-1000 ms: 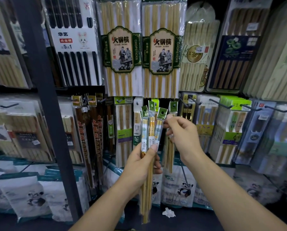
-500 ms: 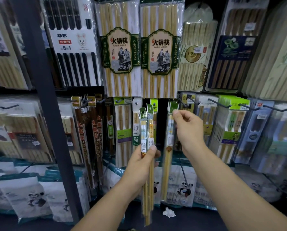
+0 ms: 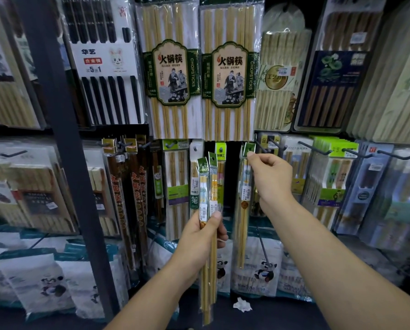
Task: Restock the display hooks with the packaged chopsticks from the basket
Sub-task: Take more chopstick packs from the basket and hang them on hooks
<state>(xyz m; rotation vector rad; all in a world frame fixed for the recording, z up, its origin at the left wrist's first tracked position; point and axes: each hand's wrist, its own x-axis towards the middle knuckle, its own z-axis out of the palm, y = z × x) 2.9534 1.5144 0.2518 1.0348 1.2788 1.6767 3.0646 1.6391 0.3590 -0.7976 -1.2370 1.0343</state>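
Note:
My left hand (image 3: pixel 199 236) grips two slim packets of bamboo chopsticks (image 3: pixel 208 186) upright, their green header tabs at the top. My right hand (image 3: pixel 268 177) pinches the green tab of a third chopstick packet (image 3: pixel 243 210) and holds it up against a black display hook (image 3: pixel 261 147) in the lower row. That packet hangs straight down below my fingers. Whether its hole sits on the hook I cannot tell. The basket is out of view.
Large hot-pot chopstick packs (image 3: pixel 173 70) hang above. More black hooks (image 3: pixel 313 148) with packets stick out to the right. A dark upright post (image 3: pixel 63 139) stands at left. Panda-print bags (image 3: pixel 263 270) line the bottom, and crumpled paper (image 3: pixel 242 304) lies on the dark floor.
My right hand took one packet from the bunch in my left hand and carried it up and right to the hook. The left hand now holds two.

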